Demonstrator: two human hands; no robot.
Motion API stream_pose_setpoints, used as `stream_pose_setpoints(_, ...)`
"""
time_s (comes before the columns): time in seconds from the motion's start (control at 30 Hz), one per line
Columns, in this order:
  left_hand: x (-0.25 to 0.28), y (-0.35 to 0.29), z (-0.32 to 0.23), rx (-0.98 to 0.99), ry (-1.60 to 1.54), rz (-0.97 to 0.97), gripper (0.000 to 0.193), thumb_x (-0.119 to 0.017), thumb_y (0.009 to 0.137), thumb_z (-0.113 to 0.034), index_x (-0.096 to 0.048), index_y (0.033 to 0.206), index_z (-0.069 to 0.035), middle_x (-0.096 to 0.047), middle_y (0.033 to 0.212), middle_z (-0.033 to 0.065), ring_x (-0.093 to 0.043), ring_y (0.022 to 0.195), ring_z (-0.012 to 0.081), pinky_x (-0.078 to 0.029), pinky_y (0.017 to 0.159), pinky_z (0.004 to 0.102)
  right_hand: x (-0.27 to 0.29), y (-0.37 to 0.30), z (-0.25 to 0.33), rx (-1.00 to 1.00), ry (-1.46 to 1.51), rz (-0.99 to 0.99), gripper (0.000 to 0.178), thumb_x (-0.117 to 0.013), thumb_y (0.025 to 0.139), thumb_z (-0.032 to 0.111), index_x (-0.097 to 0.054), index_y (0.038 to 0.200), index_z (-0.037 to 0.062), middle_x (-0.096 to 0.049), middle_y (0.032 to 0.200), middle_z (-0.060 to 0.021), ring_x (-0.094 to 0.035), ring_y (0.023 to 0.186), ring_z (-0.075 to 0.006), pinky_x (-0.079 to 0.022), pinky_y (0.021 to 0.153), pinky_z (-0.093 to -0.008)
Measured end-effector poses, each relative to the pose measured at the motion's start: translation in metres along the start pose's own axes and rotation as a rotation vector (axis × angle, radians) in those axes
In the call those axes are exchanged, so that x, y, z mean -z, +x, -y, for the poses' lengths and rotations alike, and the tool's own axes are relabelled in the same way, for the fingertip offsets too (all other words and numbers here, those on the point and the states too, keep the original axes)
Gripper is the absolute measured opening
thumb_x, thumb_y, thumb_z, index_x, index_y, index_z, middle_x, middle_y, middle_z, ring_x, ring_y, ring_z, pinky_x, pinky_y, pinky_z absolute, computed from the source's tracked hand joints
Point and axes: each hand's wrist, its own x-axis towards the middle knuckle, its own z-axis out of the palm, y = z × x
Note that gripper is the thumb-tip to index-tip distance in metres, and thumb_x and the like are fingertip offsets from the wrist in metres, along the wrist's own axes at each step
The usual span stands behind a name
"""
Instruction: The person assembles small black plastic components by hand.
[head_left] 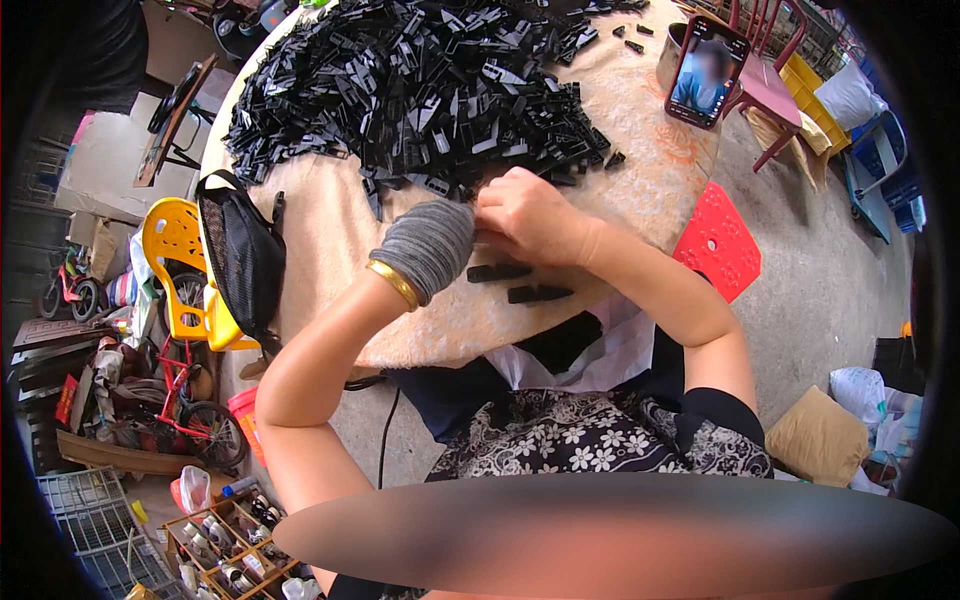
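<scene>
My left hand (428, 248) is wrapped in a thick layer of grey bands, with a gold bangle (394, 286) at the wrist. Its fingers are hidden. Against it, my right hand (528, 213) is closed, its fingertips bent in toward the left hand; whatever they hold is out of sight. Just beyond both hands spreads a large heap of small black plastic clips (430, 90). Two black clip stacks (538, 293) lie on the cloth-covered table (420, 335), close to my body. Below the table edge, a white bag (625, 345) in my lap contains something black.
A phone (708, 72) stands upright at the table's right. A black mesh bag (240, 255) hangs by the left edge, beside a yellow chair (175, 250). A red stool (718, 243) is at the right. Bicycles and a wooden crate (215, 540) crowd the left floor.
</scene>
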Motion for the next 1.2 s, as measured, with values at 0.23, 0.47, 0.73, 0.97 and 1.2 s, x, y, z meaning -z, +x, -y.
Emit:
stream_pose_setpoints(0.23, -0.003, 0.007, 0.008, -0.017, 0.055, 0.079, 0.025, -0.067, 0.074, -0.027, -0.064, 0.076, -0.003, -0.063, 0.070, 0.0155, -0.063, 0.070, 0.0315, -0.049, 0.065, 0.0419, 0.004, -0.003, -0.002, -0.062, -0.131, 0.197, 0.009, -0.065, 0.073, 0.016, -0.061, 0.078, 0.0097, -0.055, 0.080, -0.0029, -0.055, 0.079, -0.0214, -0.041, 0.074, -0.0339)
stream_pose_setpoints(0.47, -0.003, 0.006, 0.003, 0.027, 0.013, 0.080, 0.022, -0.066, 0.074, -0.023, -0.064, 0.078, -0.002, -0.064, 0.072, 0.0175, -0.063, 0.071, 0.0331, -0.049, 0.066, 0.0424, -0.001, -0.001, -0.002, 0.035, 0.007, 0.002, 0.010, -0.065, 0.072, 0.020, -0.060, 0.071, 0.0111, -0.055, 0.075, -0.0032, -0.056, 0.079, -0.0215, -0.040, 0.071, -0.0335)
stream_pose_setpoints(0.73, -0.025, -0.024, 0.009, 0.136, -0.516, -0.149, 0.070, -0.071, 0.070, -0.006, -0.041, 0.132, -0.010, -0.062, 0.070, 0.0114, -0.062, 0.068, 0.0245, -0.050, 0.063, 0.0343, 0.007, 0.003, -0.008, -0.170, 0.548, 0.107, 0.021, -0.067, 0.069, 0.001, -0.062, 0.090, -0.0001, -0.063, 0.080, -0.0115, -0.062, 0.073, -0.0273, -0.049, 0.066, -0.0353)
stream_pose_setpoints(0.97, -0.033, -0.043, -0.015, 0.052, -0.608, -0.293, 0.077, -0.067, 0.075, -0.011, -0.027, 0.141, -0.014, -0.064, 0.083, 0.0150, -0.062, 0.070, 0.0303, -0.051, 0.065, 0.0359, 0.019, 0.007, 0.006, -0.297, 0.592, 0.396, 0.032, -0.068, 0.072, 0.005, -0.056, 0.101, -0.0022, -0.066, 0.077, -0.0151, -0.065, 0.070, -0.0274, -0.050, 0.066, -0.0351)
stream_pose_setpoints(1.2, -0.013, -0.038, 0.008, 0.119, -0.540, -0.421, 0.047, -0.060, 0.085, -0.029, -0.050, 0.126, -0.008, -0.064, 0.100, 0.0171, -0.063, 0.086, 0.0301, -0.049, 0.077, 0.0368, 0.021, 0.004, -0.006, -0.124, 0.225, -0.140, 0.017, -0.065, 0.078, 0.023, -0.065, 0.075, 0.0067, -0.061, 0.069, -0.0095, -0.058, 0.069, -0.0272, -0.046, 0.066, -0.0363)
